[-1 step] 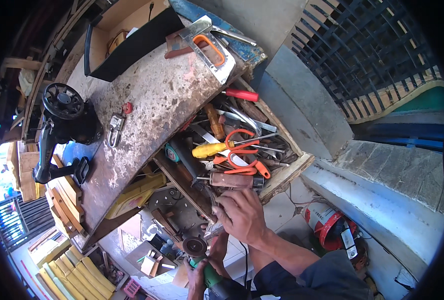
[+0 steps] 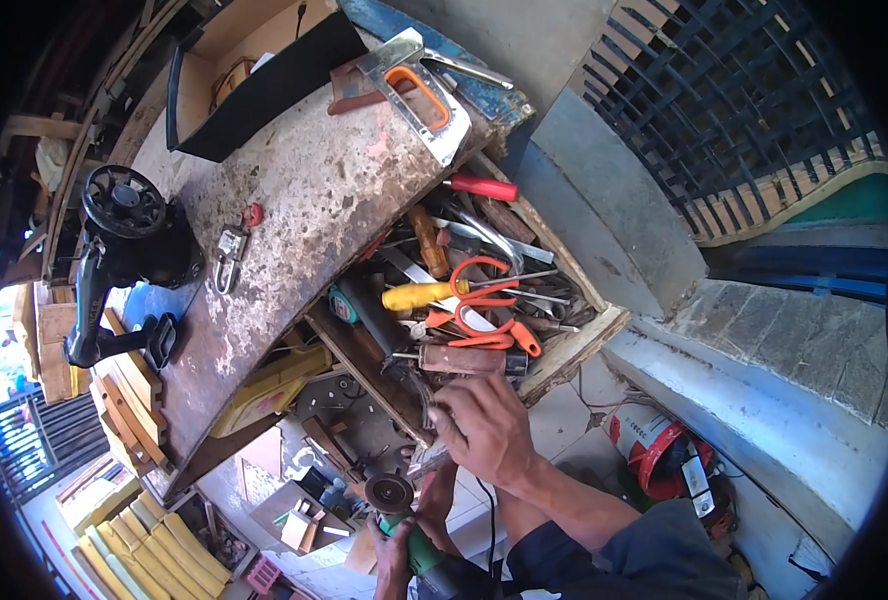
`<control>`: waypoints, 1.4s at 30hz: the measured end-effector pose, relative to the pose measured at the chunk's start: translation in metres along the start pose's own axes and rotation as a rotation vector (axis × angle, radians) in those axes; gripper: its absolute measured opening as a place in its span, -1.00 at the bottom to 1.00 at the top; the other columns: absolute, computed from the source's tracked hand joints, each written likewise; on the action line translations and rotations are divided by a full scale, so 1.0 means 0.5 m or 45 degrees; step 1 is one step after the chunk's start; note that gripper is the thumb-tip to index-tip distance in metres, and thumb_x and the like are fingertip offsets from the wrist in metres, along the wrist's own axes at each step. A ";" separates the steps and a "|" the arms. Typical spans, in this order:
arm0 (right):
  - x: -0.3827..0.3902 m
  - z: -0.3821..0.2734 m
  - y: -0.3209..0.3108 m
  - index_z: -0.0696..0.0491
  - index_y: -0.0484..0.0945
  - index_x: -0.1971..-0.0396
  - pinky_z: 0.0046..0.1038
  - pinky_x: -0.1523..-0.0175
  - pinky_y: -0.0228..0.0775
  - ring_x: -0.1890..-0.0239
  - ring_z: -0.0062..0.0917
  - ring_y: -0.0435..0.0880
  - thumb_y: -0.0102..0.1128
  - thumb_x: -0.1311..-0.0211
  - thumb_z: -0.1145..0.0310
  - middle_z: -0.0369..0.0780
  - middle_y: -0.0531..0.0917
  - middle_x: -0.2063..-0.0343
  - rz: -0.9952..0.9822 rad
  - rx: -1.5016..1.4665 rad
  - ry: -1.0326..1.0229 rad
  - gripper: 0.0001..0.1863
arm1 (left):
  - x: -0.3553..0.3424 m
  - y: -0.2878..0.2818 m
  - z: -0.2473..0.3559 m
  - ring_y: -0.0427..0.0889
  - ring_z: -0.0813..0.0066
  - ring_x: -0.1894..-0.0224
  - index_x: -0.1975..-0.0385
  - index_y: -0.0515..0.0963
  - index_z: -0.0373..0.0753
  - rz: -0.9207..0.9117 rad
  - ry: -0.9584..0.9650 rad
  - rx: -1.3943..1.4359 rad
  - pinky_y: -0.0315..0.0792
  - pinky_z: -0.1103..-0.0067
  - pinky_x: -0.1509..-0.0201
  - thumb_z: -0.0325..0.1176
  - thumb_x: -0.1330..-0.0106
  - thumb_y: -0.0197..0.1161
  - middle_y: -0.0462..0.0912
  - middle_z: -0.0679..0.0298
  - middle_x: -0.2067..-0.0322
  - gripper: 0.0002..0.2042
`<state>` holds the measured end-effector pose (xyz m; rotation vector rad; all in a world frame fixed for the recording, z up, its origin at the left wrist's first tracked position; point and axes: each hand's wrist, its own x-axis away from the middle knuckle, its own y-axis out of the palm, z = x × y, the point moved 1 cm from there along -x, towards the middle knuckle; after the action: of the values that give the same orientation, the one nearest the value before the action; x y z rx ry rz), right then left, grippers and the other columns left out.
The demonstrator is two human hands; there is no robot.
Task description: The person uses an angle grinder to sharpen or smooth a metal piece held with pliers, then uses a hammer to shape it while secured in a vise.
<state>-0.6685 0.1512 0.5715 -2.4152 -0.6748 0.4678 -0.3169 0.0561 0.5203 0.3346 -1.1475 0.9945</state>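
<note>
My left hand (image 2: 394, 550) is wrapped round a green angle grinder (image 2: 424, 548), whose round disc (image 2: 389, 490) points up toward the drawer. My right hand (image 2: 484, 428) is at the front of an open wooden drawer (image 2: 574, 352), with its fingers curled and pressed together. What they grip, if anything, is hidden; a dark metal piece shows by the fingertips. Just beyond them lies a brown block-like piece (image 2: 461, 360). Deeper in the drawer are orange-handled scissors (image 2: 484, 340), a yellow-handled screwdriver (image 2: 419, 295), a teal-and-black tool (image 2: 359, 310) and a wooden handle (image 2: 428, 243).
A worn tabletop (image 2: 299, 200) above the drawer carries a black sewing machine (image 2: 124, 265), a padlock (image 2: 229, 258), a handsaw (image 2: 419, 95) and a black-sided box (image 2: 264, 90). A red-handled tool (image 2: 482, 188) crosses the drawer's far end. A red-and-white bucket (image 2: 649, 455) stands at right.
</note>
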 end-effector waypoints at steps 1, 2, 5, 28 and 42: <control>-0.004 0.006 -0.008 0.09 0.63 0.05 -0.26 0.12 0.57 0.20 -0.28 0.68 0.38 -0.31 0.36 -0.20 0.67 0.24 -0.014 -0.033 0.083 -0.74 | 0.008 0.008 0.014 0.69 0.20 0.27 -0.23 0.17 -0.23 -0.006 -0.024 0.001 0.68 0.32 0.30 -0.41 -0.17 0.50 0.53 0.01 0.10 -0.30; -0.007 0.010 -0.009 0.08 0.59 -0.03 -0.27 0.11 0.62 0.15 -0.29 0.71 0.36 -0.32 0.36 -0.19 0.68 0.17 -0.032 -0.080 0.160 -0.68 | 0.018 0.012 0.026 0.69 0.22 0.25 -0.22 0.18 -0.25 0.002 -0.045 0.007 0.67 0.35 0.28 -0.42 -0.16 0.50 0.54 0.02 0.09 -0.30; -0.031 0.025 0.008 0.04 0.51 -0.18 -0.30 0.30 0.68 0.28 -0.32 0.80 0.32 -0.34 0.36 -0.17 0.75 0.27 0.000 -0.015 0.116 -0.57 | 0.022 0.011 0.031 0.70 0.19 0.34 -0.21 0.18 -0.23 0.020 -0.097 0.001 0.69 0.30 0.35 -0.42 -0.18 0.50 0.54 0.02 0.13 -0.32; -0.019 0.034 0.025 0.21 0.62 -0.20 -0.50 0.44 0.57 0.62 -0.56 0.65 0.51 -0.22 0.13 -0.30 0.71 0.50 -0.312 0.198 0.116 -0.37 | -0.163 -0.159 -0.269 0.60 0.13 -0.09 -0.45 0.02 -0.19 -0.154 -0.132 -0.404 0.60 0.34 -0.09 -0.38 -0.27 0.33 0.49 -0.08 -0.16 -0.21; -0.021 0.024 -0.009 0.08 0.73 0.14 -0.42 0.46 0.50 0.59 -0.40 0.72 0.45 -0.29 0.03 -0.25 0.76 0.54 -0.166 -0.245 -0.147 -0.60 | -0.065 -0.045 -0.113 0.70 0.19 0.28 -0.25 0.14 -0.19 0.096 -0.255 0.142 0.68 0.32 0.30 -0.41 -0.24 0.47 0.53 0.01 0.06 -0.32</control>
<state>-0.6843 0.1535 0.5668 -2.5169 -0.9605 0.5114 -0.2668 0.0663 0.4740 0.4920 -1.2953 1.1131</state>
